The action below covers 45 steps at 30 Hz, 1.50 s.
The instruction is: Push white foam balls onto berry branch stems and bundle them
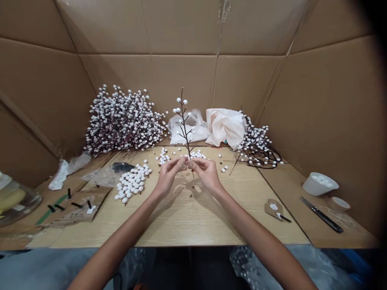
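Note:
Upright above the middle of the table stands an artificial berry branch (pixel 185 128), brown, with white berries on its upper twigs and bare twigs lower down. My right hand (pixel 206 171) pinches its stem near the bottom. Close against the stem, my left hand (pixel 171 172) has thumb and fingers pressed together; what lies between them is too small to make out. A pile of loose white berries (pixel 133 183) lies left of my left hand. More white berries (pixel 198 154) sit behind my hands, partly hidden by them.
A large heap of finished berry branches (pixel 123 121) stands back left, a smaller bunch (pixel 255 139) back right. Between them are a plastic bag (pixel 190 125) and crumpled paper (pixel 226 125). At right lie a white cup (pixel 320 184) and black-handled snips (pixel 323 217). Cardboard walls (pixel 181 72) enclose the table.

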{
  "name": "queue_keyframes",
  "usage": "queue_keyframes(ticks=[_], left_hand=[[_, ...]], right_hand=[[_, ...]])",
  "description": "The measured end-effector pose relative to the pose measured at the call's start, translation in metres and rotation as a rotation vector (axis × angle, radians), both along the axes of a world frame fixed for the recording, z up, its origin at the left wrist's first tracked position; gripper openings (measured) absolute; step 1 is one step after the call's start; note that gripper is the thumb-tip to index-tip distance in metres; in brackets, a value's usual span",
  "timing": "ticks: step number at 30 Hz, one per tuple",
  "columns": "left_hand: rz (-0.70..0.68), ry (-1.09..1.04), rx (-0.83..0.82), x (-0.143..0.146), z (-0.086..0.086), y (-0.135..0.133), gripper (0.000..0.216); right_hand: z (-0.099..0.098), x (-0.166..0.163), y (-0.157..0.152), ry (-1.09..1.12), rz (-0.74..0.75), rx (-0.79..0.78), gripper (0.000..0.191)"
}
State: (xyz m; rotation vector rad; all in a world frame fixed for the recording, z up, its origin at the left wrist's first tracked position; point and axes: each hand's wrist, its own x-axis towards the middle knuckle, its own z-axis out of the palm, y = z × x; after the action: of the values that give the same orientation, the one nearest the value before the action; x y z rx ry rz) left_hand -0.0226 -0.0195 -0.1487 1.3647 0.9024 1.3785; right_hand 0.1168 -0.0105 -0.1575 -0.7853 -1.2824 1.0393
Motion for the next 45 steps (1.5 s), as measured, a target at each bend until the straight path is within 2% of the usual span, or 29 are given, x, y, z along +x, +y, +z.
queue_keyframes(ticks=[5,12,16,18,20,24,26,29,32,39,42,45], left_hand=[[-0.083,0.048,0.027,0.007,0.025,0.009,0.027],[-0.033,0.114,0.162,0.021,0.048,0.009,0.023],[0.049,0.141,0.325,0.021,0.071,0.014,0.019],[0.070,0.125,0.398,0.020,0.086,0.017,0.018],[0.022,0.099,0.434,0.022,0.103,0.017,0.017],[-0.113,0.050,0.459,0.030,0.128,0.011,0.018],[-0.147,0.030,0.479,0.034,0.136,0.006,0.017],[-0.175,0.021,0.502,0.034,0.143,-0.002,0.016],[-0.169,0.023,0.511,0.030,0.146,-0.007,0.017],[-0.152,0.039,0.538,0.021,0.145,-0.006,0.018],[-0.145,0.028,0.534,0.019,0.144,-0.002,0.019],[-0.141,0.021,0.533,0.017,0.144,0.000,0.019]], right_hand=[[0.002,-0.002,-0.004,0.003,0.040,0.020,0.028],[0.016,0.006,-0.005,0.016,0.053,0.074,0.033],[0.021,0.022,0.009,0.059,0.106,0.067,0.035],[0.017,0.029,0.023,-0.038,0.051,0.048,0.039],[0.009,0.030,0.040,-0.246,-0.008,0.033,0.040],[-0.008,0.014,0.069,-0.551,0.006,0.018,0.018],[-0.012,0.003,0.077,-0.677,0.014,0.018,0.014],[-0.014,-0.007,0.085,-0.841,0.041,0.030,0.023],[-0.015,-0.009,0.089,-0.943,0.084,0.063,0.024],[-0.015,-0.008,0.092,-0.943,0.120,0.159,0.012],[-0.001,-0.003,0.092,-0.843,0.088,0.226,0.011],[0.030,0.008,0.085,-0.725,0.049,0.287,0.015]])
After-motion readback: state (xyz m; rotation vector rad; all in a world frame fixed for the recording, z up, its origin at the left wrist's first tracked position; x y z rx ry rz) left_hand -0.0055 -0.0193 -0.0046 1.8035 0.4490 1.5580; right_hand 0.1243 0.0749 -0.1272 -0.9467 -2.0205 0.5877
